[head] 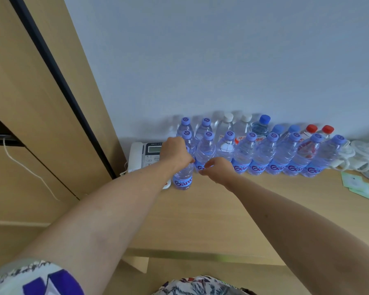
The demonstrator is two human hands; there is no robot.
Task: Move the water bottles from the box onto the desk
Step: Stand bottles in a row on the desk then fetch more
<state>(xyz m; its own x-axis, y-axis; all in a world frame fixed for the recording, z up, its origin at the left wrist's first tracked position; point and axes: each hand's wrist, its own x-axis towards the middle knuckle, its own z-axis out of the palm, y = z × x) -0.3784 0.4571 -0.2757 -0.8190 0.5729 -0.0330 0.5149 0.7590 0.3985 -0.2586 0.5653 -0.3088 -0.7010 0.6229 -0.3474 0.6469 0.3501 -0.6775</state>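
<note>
Wooden worktop [200, 211] carries a row of water bottles [264, 156] along the wall. Left hand [175, 152] holds a bottle [182, 179] by its neck, setting it down; right hand [218, 167] hovers half-curled, holding nothing. Next, probably: let go and align it.

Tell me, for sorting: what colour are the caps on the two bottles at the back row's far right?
Red caps, clearest in the head view.

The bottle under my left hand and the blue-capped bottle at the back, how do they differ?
The bottle under the left hand stands in front, nearest the phone; the blue-capped bottle stands by the wall. The first's cap is hidden by the hand; the second's shows, deep blue. Both are upright clear bottles on the desk.
</note>
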